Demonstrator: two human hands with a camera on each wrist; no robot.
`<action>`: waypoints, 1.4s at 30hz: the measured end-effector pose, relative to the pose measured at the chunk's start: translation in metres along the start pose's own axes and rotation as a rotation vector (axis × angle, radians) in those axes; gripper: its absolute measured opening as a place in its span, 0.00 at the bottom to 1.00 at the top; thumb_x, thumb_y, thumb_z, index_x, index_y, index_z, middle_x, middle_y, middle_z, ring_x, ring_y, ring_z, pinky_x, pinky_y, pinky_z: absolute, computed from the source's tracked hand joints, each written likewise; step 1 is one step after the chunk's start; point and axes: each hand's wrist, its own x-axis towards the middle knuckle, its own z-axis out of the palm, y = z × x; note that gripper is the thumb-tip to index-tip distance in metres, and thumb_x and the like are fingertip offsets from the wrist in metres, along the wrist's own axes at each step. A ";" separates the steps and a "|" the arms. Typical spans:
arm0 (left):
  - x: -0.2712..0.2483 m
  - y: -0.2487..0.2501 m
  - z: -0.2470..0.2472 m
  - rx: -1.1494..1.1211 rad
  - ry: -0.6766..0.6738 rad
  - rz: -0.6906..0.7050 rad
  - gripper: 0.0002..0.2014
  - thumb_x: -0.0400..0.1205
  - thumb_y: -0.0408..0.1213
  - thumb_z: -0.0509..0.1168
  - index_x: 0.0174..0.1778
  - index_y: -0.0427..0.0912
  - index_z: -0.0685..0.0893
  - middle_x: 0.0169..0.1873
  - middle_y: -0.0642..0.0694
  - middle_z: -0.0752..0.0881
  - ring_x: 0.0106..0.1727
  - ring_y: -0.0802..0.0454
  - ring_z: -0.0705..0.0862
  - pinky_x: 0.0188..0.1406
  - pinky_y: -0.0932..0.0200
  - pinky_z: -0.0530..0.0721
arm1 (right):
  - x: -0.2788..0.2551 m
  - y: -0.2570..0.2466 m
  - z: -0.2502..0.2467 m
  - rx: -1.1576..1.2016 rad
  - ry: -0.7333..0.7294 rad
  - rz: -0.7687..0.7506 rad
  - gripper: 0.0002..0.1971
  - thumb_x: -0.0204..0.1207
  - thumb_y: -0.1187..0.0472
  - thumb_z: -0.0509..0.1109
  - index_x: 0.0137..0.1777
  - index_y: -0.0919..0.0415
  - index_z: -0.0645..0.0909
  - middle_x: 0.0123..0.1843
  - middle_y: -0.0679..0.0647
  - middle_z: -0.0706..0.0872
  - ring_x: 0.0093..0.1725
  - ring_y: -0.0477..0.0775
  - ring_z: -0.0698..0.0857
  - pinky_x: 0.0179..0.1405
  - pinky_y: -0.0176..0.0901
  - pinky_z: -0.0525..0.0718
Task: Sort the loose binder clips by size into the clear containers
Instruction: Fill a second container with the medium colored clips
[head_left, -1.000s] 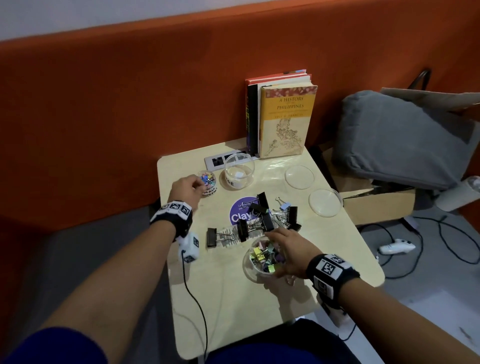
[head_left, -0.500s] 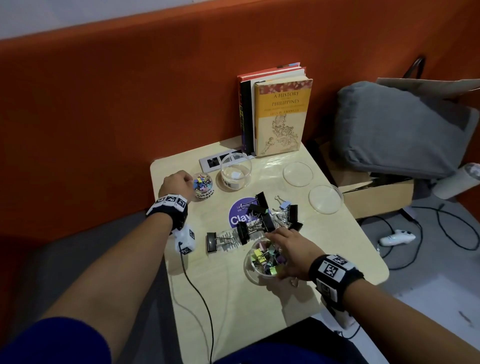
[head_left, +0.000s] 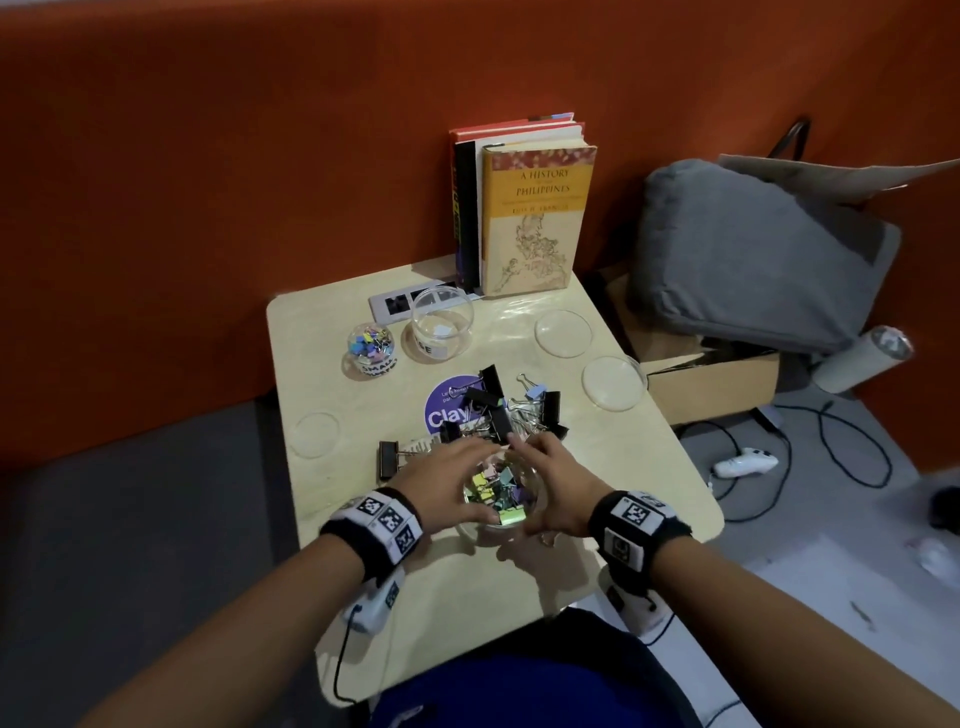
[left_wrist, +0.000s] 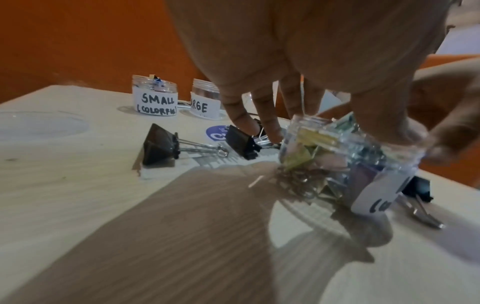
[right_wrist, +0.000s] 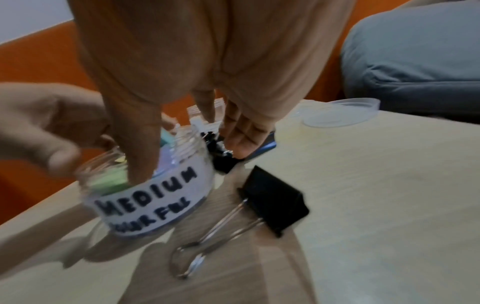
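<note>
A clear jar labelled MEDIUM COLORFUL (head_left: 511, 524) (right_wrist: 155, 195), holding several pastel clips, stands near the table's front. My left hand (head_left: 467, 480) (left_wrist: 337, 127) grips its left side, thumb on the rim. My right hand (head_left: 540, 483) (right_wrist: 192, 156) grips the right side, thumb over the rim. A pile of large black binder clips (head_left: 498, 410) lies just behind the jar. One black clip (head_left: 387, 457) (left_wrist: 161, 144) lies to the left, another (right_wrist: 275, 205) to the right. The SMALL jar (head_left: 370, 345) (left_wrist: 154, 96) and the LARGE jar (head_left: 441, 327) (left_wrist: 205, 102) stand at the back left.
Clear lids lie at the left edge (head_left: 316, 434) and at the right (head_left: 563, 332) (head_left: 613, 382). Books (head_left: 535, 218) stand at the back against the orange wall. A purple sticker (head_left: 447, 410) lies under the pile. A grey cushion (head_left: 753, 249) sits beyond the right edge.
My left hand has left the small jar at the back left and come forward to grip the medium jar. The right hand has stayed on that jar.
</note>
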 end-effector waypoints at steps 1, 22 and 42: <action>0.000 0.002 0.004 0.046 0.001 0.010 0.46 0.73 0.64 0.72 0.85 0.57 0.60 0.83 0.54 0.63 0.80 0.51 0.67 0.77 0.50 0.67 | -0.002 0.005 -0.003 0.048 -0.017 0.038 0.62 0.56 0.54 0.88 0.86 0.54 0.53 0.76 0.53 0.60 0.72 0.52 0.68 0.71 0.35 0.72; -0.008 -0.020 0.012 -0.011 0.120 -0.097 0.45 0.72 0.59 0.75 0.83 0.63 0.61 0.79 0.59 0.70 0.77 0.53 0.71 0.73 0.52 0.72 | 0.080 0.039 -0.056 -0.118 0.274 0.160 0.20 0.82 0.52 0.66 0.73 0.52 0.78 0.70 0.60 0.77 0.68 0.63 0.77 0.68 0.55 0.78; -0.012 -0.013 0.010 -0.043 0.118 -0.178 0.44 0.75 0.57 0.74 0.85 0.59 0.60 0.83 0.57 0.65 0.81 0.53 0.65 0.77 0.54 0.67 | 0.106 0.038 -0.052 -0.219 0.161 0.226 0.12 0.77 0.49 0.71 0.49 0.57 0.86 0.49 0.59 0.86 0.49 0.63 0.85 0.47 0.48 0.85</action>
